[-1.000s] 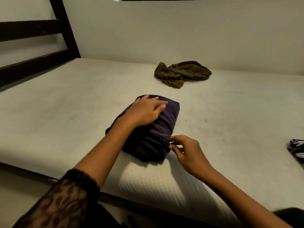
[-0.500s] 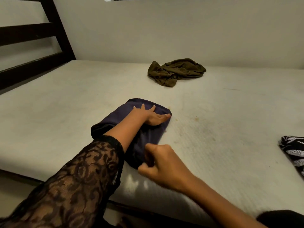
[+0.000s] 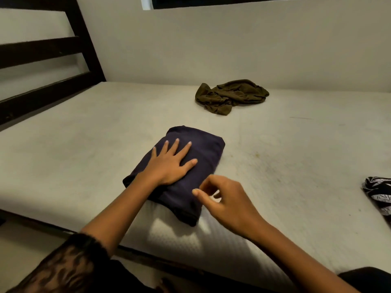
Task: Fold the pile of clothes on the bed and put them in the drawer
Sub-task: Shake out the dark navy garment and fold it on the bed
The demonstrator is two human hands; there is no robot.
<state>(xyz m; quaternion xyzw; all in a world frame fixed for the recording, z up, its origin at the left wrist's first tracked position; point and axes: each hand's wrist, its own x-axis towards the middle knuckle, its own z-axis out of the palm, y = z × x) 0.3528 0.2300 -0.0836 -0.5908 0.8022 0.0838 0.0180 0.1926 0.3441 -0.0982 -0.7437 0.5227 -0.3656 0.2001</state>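
A folded dark purple garment lies on the mattress near its front edge. My left hand presses flat on top of it with the fingers spread. My right hand hovers at the garment's near right edge, fingers loosely curled, thumb and forefinger close together, with nothing between them that I can make out. A crumpled olive-green garment lies farther back near the wall. A black-and-white patterned garment sits at the right edge of the view, partly cut off.
A dark wooden bed frame with slats rises at the left. A plain wall runs along the far side of the bed. The dark edge of the bed frame runs below the mattress at the front.
My left hand has flattened and spread on the purple garment. My right hand has let go of the garment's near end and lifted slightly to its right. The garment now lies flatter.
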